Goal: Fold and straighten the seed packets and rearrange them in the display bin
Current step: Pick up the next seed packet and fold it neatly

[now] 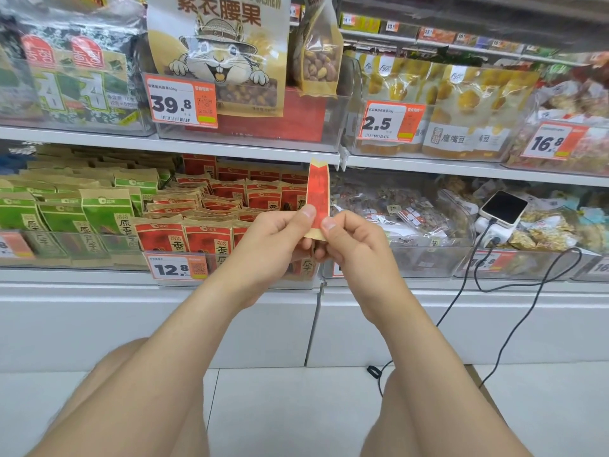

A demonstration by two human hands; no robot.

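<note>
Bare knees (379, 423) frame the bottom edge, forearms reaching up between them. White shelf (230, 146) boards run across. On the lower one a clear plastic bin (227, 275) holds flat red packets (204, 232) with kraft-brown tops, some upright, some lying in uneven rows. Left hand (276, 232) and right hand (356, 239) meet in front of the bin's right end, thumbs up, fingers curled behind. Together they pinch the lower part of one red packet (319, 189), held upright and showing as a narrow strip. Its print is blurred and its bottom edge is partly hidden by the thumbs.
</note>
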